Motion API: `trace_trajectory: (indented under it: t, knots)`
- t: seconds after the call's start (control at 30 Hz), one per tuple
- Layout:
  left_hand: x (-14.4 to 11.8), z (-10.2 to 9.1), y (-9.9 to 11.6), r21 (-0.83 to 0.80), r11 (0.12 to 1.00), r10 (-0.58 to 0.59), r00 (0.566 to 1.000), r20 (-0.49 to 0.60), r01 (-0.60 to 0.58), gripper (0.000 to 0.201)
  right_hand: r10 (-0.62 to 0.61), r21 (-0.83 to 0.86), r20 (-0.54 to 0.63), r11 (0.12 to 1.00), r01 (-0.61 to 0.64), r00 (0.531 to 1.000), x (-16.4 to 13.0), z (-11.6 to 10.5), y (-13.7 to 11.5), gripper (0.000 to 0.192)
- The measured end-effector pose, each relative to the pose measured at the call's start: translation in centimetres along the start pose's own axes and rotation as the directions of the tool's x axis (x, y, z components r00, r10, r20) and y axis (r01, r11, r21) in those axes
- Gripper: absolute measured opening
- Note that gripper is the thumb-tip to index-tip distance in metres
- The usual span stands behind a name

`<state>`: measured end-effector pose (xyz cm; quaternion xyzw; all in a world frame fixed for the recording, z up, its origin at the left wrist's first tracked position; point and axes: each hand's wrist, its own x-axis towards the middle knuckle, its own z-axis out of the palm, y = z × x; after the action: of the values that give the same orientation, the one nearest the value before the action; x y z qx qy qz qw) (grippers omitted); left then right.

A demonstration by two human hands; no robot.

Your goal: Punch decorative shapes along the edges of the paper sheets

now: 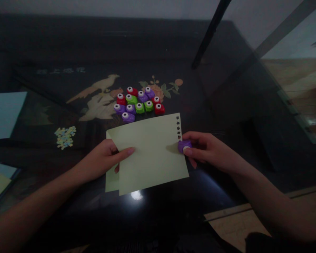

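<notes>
My left hand [112,157] pinches a folded sheet of pale yellow paper [152,154] at its left side, thumb on top and fingers beneath. The paper is held up over the dark table. A column of small star-shaped holes [178,123] runs down the upper part of its right edge. Between the thumb and fingers of my right hand [204,149] is a purple craft punch [184,146], set on that same edge just below the holes. Its thumb presses on the punch's white button. Part of the punch is hidden by the fingers.
Beyond the paper, several red, green and purple craft punches [139,107] stand in a cluster on the glossy dark table [94,218]. A pile of small paper cut-outs [65,137] lies left. Light blue paper [6,114] is at the far left. A black pole [210,33] rises behind.
</notes>
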<state>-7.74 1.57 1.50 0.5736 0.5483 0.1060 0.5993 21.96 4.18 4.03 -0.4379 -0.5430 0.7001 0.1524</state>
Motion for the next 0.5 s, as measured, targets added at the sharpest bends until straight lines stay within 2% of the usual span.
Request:
trace_trajectory:
  t: [0.5]
  knots:
    - [-0.1,0.25,0.45,0.063,0.998,-0.017,1.0,-0.01,0.017,0.039,0.009,-0.024,0.01,1.0,-0.009,1.0,0.39,0.23,0.54,0.026]
